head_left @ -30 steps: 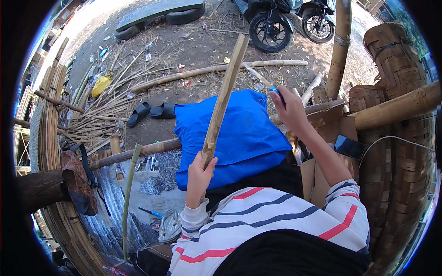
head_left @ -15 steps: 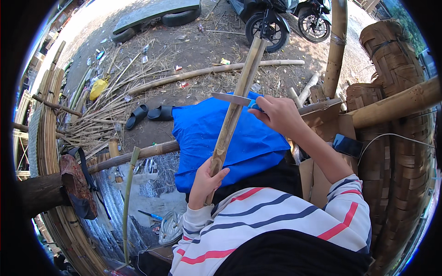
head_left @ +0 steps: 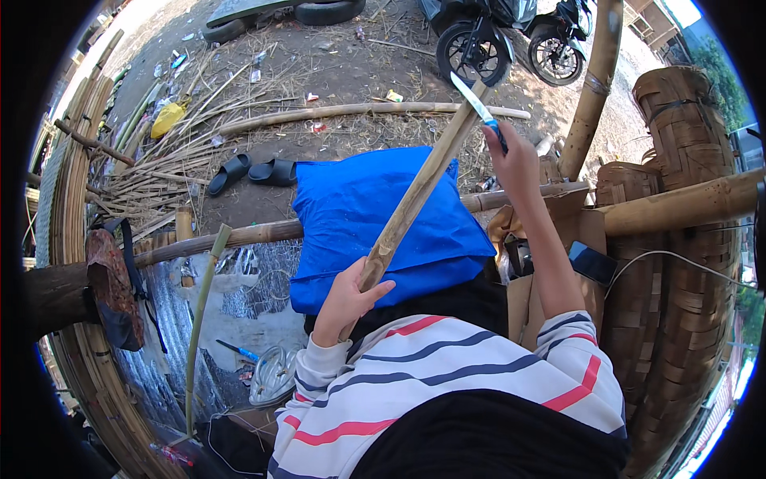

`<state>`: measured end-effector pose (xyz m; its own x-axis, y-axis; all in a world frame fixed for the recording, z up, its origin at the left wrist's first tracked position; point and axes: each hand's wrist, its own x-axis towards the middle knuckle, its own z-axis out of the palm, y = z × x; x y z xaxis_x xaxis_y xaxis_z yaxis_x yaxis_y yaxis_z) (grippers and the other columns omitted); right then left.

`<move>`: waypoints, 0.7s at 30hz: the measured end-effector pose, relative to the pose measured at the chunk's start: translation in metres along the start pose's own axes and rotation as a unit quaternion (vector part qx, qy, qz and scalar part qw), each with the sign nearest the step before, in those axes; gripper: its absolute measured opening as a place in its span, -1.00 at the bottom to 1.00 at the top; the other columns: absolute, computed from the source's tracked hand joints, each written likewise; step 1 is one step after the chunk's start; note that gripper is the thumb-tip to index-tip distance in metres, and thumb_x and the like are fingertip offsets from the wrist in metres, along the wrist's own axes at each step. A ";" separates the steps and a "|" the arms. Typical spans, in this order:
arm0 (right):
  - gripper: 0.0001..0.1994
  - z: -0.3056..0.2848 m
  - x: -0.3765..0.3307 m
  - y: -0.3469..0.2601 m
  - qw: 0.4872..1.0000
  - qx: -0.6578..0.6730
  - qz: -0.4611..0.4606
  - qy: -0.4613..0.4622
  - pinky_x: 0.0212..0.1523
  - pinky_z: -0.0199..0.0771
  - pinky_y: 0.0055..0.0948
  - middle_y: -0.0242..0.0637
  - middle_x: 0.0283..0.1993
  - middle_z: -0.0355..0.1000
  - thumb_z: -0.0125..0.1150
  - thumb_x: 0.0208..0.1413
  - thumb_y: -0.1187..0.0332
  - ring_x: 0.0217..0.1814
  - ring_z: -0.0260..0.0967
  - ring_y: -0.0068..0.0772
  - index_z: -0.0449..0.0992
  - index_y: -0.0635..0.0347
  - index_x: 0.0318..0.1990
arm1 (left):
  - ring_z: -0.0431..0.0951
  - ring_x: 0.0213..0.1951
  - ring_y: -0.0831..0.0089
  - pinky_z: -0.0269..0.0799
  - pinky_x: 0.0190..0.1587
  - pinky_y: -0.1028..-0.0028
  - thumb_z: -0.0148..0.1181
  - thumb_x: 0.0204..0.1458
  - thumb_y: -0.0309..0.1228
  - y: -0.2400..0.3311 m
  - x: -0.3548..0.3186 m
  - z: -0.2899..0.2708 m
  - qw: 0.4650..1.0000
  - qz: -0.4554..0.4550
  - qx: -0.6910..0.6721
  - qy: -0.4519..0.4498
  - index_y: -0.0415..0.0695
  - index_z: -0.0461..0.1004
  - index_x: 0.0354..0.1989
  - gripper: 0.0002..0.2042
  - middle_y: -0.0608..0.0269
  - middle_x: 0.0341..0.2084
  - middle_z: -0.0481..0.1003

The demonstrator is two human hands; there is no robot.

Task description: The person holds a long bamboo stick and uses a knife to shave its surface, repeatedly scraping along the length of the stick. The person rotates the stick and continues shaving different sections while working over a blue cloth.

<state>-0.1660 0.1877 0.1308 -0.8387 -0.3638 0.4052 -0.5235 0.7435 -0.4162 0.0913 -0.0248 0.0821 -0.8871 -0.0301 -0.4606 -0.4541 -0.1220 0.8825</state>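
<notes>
My left hand [head_left: 351, 297] is closed round the lower end of a split bamboo strip [head_left: 415, 195], which slants up and away to the right. In my right hand [head_left: 515, 164] is a knife [head_left: 472, 97] with a blue and black handle, gripped in closed fingers. Its blade lies across the strip close to the far end, tip pointing up and left. Under the strip a blue cloth [head_left: 383, 231] covers my lap.
Left of me lie a second knife [head_left: 237, 350], a coiled clear hose or bag [head_left: 274, 375] and an upright green bamboo strip [head_left: 203, 319]. A phone [head_left: 592, 263] rests on a cardboard box [head_left: 586, 227] at right. Beyond are black sandals [head_left: 271, 172], bamboo scraps and motorbikes [head_left: 472, 52].
My right hand has moved the knife up along the strip, from its upper middle to near the far end. The strip now leans further right, and the blade points more upward.
</notes>
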 end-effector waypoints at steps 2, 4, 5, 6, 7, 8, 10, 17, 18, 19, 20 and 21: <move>-0.67 0.003 0.000 -0.004 1.000 0.002 0.010 -0.003 -0.60 0.23 -0.20 -0.18 -0.61 0.32 0.08 0.21 0.12 -0.61 0.33 -0.08 0.32 0.19 -0.43 | 0.27 -0.66 0.73 0.17 -0.64 0.64 0.34 -0.04 -0.30 0.004 0.000 0.003 1.000 -0.011 -0.005 -0.007 -0.17 0.40 -0.03 -0.58 0.46 -0.61 0.33; -0.68 0.019 -0.030 -0.029 0.993 0.061 -0.081 -0.063 -0.59 0.20 -0.21 -0.17 -0.62 0.30 0.13 0.18 0.14 -0.60 0.31 -0.07 0.32 0.21 -0.42 | 0.26 -0.65 0.74 0.15 -0.64 0.66 0.34 -0.04 -0.31 -0.002 0.006 0.004 0.998 0.063 0.016 0.018 -0.18 0.38 0.02 -0.55 0.47 -0.59 0.33; -0.68 0.025 -0.047 -0.041 0.984 0.092 -0.124 -0.094 -0.59 0.18 -0.22 -0.16 -0.62 0.29 0.15 0.17 0.14 -0.59 0.31 -0.07 0.33 0.22 -0.41 | 0.26 -0.64 0.74 0.15 -0.63 0.66 0.35 -0.04 -0.30 -0.003 0.009 0.002 0.999 0.033 -0.001 0.016 -0.18 0.38 0.03 -0.53 0.47 -0.58 0.33; -0.68 0.029 -0.062 -0.051 0.978 0.079 -0.153 -0.119 -0.60 0.20 -0.22 -0.17 -0.62 0.29 0.15 0.16 0.13 -0.60 0.31 -0.08 0.32 0.21 -0.42 | 0.26 -0.64 0.73 0.15 -0.63 0.66 0.35 -0.04 -0.30 0.000 0.007 0.000 1.000 0.000 -0.017 0.019 -0.18 0.37 0.05 -0.52 0.47 -0.57 0.33; -0.67 0.032 -0.072 -0.061 0.971 0.066 -0.186 -0.138 -0.61 0.22 -0.22 -0.18 -0.62 0.30 0.14 0.16 0.12 -0.61 0.32 -0.09 0.31 0.19 -0.44 | 0.27 -0.63 0.73 0.16 -0.63 0.65 0.35 -0.04 -0.30 0.000 0.007 -0.002 0.999 -0.005 -0.030 0.018 -0.18 0.37 0.04 -0.52 0.46 -0.57 0.33; -0.66 0.034 -0.080 -0.065 0.962 0.053 -0.218 -0.156 -0.62 0.23 -0.21 -0.19 -0.61 0.30 0.14 0.16 0.11 -0.62 0.33 -0.10 0.30 0.18 -0.45 | 0.27 -0.63 0.72 0.16 -0.62 0.65 0.35 -0.05 -0.29 -0.001 0.006 -0.002 0.999 -0.010 -0.043 0.018 -0.18 0.37 0.04 -0.52 0.46 -0.57 0.33; -0.65 0.041 -0.068 -0.052 0.988 0.081 -0.119 -0.048 -0.64 0.19 -0.25 -0.18 -0.64 0.26 0.13 0.17 0.11 -0.66 0.28 -0.10 0.29 0.18 -0.49 | 0.27 -0.62 0.71 0.18 -0.62 0.64 0.36 -0.05 -0.28 -0.004 0.004 -0.005 0.999 -0.006 -0.037 0.027 -0.18 0.38 0.03 -0.52 0.45 -0.58 0.33; -0.66 0.056 -0.090 -0.072 0.981 0.165 0.021 -0.105 -0.63 0.16 -0.23 -0.17 -0.69 0.22 0.15 0.17 0.16 -0.66 0.25 -0.09 0.30 0.22 -0.49 | 0.28 -0.64 0.69 0.19 -0.62 0.64 0.37 -0.06 -0.24 -0.006 0.012 -0.004 0.999 -0.014 0.011 0.045 -0.19 0.39 -0.02 -0.53 0.42 -0.60 0.33; -0.66 0.059 -0.101 -0.081 0.971 0.200 -0.003 -0.132 -0.62 0.16 -0.23 -0.16 -0.69 0.23 0.15 0.17 0.16 -0.66 0.24 -0.09 0.31 0.22 -0.49 | 0.28 -0.64 0.69 0.20 -0.62 0.64 0.37 -0.06 -0.24 -0.006 0.012 -0.004 0.998 -0.013 0.008 0.057 -0.20 0.39 -0.04 -0.55 0.42 -0.60 0.33; -0.66 0.059 -0.107 -0.086 0.971 0.196 -0.028 -0.132 -0.62 0.16 -0.24 -0.16 -0.69 0.23 0.15 0.17 0.16 -0.67 0.23 -0.10 0.31 0.23 -0.49 | 0.28 -0.64 0.69 0.20 -0.61 0.64 0.37 -0.06 -0.24 -0.007 0.013 -0.004 0.998 -0.012 0.005 0.065 -0.20 0.40 -0.06 -0.56 0.42 -0.60 0.33; -0.66 0.059 -0.112 -0.089 0.971 0.192 -0.053 -0.133 -0.61 0.16 -0.24 -0.15 -0.69 0.23 0.15 0.18 0.16 -0.67 0.22 -0.11 0.32 0.23 -0.49 | 0.28 -0.64 0.69 0.19 -0.61 0.63 0.37 -0.05 -0.25 -0.007 0.015 -0.003 0.998 -0.011 0.003 0.065 -0.20 0.40 -0.09 -0.58 0.42 -0.60 0.33; -0.66 0.059 -0.116 -0.092 0.969 0.191 -0.077 -0.133 -0.61 0.16 -0.25 -0.14 -0.69 0.22 0.15 0.18 0.17 -0.68 0.21 -0.12 0.32 0.23 -0.49 | 0.28 -0.64 0.69 0.19 -0.62 0.63 0.36 -0.05 -0.25 -0.007 0.014 -0.002 0.998 -0.012 0.002 0.066 -0.20 0.40 -0.11 -0.59 0.42 -0.60 0.33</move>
<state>-0.0297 0.1284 0.0739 -0.7281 -0.6243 0.2832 -0.6207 0.4251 -0.6588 0.0818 -0.0269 0.0692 -0.8577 -0.1574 -0.4895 -0.4752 -0.1211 0.8715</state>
